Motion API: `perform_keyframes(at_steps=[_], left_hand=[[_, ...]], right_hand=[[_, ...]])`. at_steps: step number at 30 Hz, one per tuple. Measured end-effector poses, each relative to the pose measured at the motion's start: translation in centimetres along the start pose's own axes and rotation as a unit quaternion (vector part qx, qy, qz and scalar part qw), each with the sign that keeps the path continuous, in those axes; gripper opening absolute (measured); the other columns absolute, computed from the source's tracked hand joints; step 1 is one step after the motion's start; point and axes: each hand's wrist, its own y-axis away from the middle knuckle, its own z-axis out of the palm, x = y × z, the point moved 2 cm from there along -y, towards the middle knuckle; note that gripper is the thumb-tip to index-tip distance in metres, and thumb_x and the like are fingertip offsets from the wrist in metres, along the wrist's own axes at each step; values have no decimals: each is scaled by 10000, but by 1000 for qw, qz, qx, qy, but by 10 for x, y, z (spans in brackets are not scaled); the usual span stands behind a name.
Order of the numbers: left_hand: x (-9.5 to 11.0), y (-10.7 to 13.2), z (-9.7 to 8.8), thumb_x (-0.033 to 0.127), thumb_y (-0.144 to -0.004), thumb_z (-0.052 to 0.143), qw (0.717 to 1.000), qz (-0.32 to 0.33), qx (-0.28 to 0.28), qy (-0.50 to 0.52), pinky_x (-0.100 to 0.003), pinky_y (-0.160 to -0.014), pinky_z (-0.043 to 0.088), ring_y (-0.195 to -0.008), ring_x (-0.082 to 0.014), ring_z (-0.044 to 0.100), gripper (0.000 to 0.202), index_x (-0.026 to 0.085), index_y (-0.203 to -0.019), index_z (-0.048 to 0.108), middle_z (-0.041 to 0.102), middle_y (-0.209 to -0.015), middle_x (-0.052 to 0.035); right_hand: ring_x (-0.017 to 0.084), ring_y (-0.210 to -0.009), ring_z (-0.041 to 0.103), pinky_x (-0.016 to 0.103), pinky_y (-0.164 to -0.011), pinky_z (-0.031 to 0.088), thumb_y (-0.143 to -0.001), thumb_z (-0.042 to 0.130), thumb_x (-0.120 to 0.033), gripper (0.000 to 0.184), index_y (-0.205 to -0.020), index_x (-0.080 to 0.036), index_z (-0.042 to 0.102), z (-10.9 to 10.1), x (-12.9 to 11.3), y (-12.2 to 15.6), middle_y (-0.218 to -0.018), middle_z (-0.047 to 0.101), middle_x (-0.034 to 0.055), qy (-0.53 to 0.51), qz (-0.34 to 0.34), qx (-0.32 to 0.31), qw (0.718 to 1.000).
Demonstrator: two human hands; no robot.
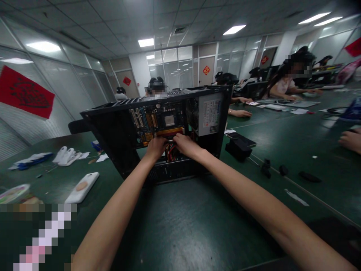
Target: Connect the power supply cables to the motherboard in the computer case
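Note:
An open black computer case stands on the green table in front of me, its inside facing me. On its motherboard I see a square processor socket, several light and blue expansion slots and red and yellow memory slots. My left hand and my right hand are both closed, side by side at the board's lower edge just below the memory slots. Whatever their fingers pinch is hidden. Red and dark cables hang below them. The power supply sits at upper right.
A white phone and white cables lie left of the case. A black box and small dark parts lie to the right. Another person sits at the table behind right; someone's hand shows at the right edge.

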Motion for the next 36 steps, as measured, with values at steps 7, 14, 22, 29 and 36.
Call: perform_keyframes(at_steps=[7, 14, 22, 29, 36], left_hand=[[0, 1, -3, 306, -909, 574, 1000, -4, -16, -6, -321, -832, 508, -986, -258, 679, 241, 251, -1080, 735, 732, -1051, -67], [-1, 1, -3, 275, -909, 569, 1000, 10, -19, -2, -308, -808, 507, -979, -251, 677, 242, 224, -1085, 727, 726, -1046, -82], [-6, 0, 1, 259, -891, 590, 999, -2, -7, 38, -314, -815, 506, -965, -251, 680, 227, 233, -1067, 730, 731, -1040, -75], [-6, 2, 1, 257, -893, 596, 998, -1, -10, 58, -304, -873, 498, -1000, -231, 671, 224, 234, -1079, 719, 724, -1061, -72], [-9, 0, 7, 244, -869, 624, 997, 19, -4, 73, -299, -856, 512, -970, -234, 683, 235, 182, -1068, 733, 736, -1021, -87]], right_hand=[[236, -1048, 614, 314, -866, 469, -951, 386, -112, 253, -1141, -110, 554, -4, 1, -13, -1193, 583, 164, 65, -20, -45, 997], [249, -1026, 635, 322, -825, 498, -969, 351, -149, 271, -1151, -117, 550, -4, -2, -11, -1182, 596, 179, 90, 11, -48, 995], [253, -1025, 647, 335, -844, 509, -976, 349, -168, 280, -1170, -121, 545, -5, -5, -8, -1202, 590, 183, 104, 18, -68, 992], [272, -1051, 642, 359, -847, 522, -978, 297, -155, 325, -1186, -120, 544, -4, -6, -12, -1219, 584, 191, 94, 15, -72, 993], [283, -1045, 657, 377, -855, 518, -981, 299, -163, 319, -1188, -124, 539, -3, -6, -15, -1174, 632, 200, 75, 41, -78, 993]])
